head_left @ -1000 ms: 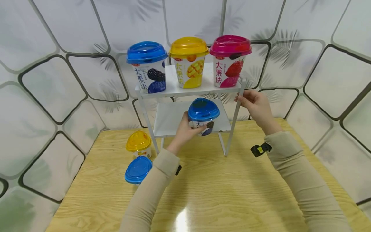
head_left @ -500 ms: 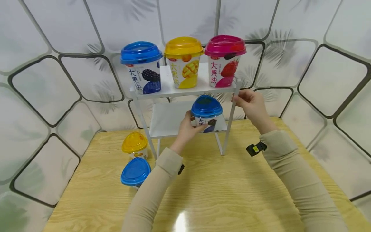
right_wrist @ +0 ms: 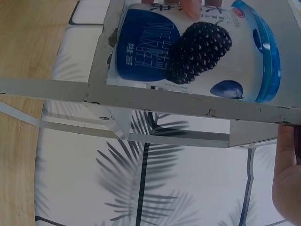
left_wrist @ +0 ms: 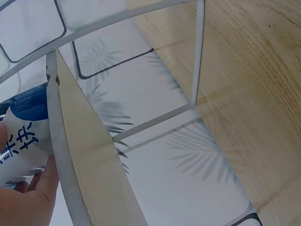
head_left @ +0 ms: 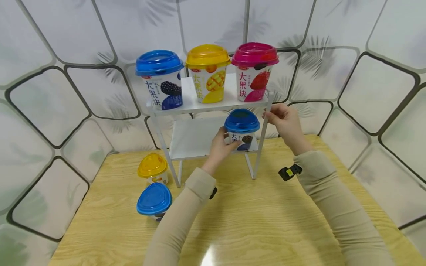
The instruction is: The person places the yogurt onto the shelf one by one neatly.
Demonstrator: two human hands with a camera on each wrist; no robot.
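My left hand (head_left: 221, 147) grips a yogurt cup (head_left: 242, 122) with a blue lid and a blackberry print, thumb across its front. The cup is upright at the right end of the lower shelf (head_left: 193, 138) of a white two-tier rack (head_left: 199, 109). In the right wrist view, the cup's blackberry side (right_wrist: 197, 52) shows just inside the rack's post, with fingertips of the left hand over it. My right hand (head_left: 287, 125) pinches the right front post near its top. The left wrist view catches only part of the cup (left_wrist: 28, 136) behind the shelf edge.
On the upper shelf stand a blue-lidded cup (head_left: 163, 81), a yellow-lidded mango cup (head_left: 209, 74) and a pink-lidded strawberry cup (head_left: 254, 72). Left of the rack, a yellow-lidded cup (head_left: 152, 168) and another blue-lidded cup (head_left: 154, 200) sit on the wooden table (head_left: 246, 221).
My left hand has carried the blue-lidded cup to the right along the lower shelf, up to the right post. My right hand has kept its hold on the post. The head view has shifted slightly.
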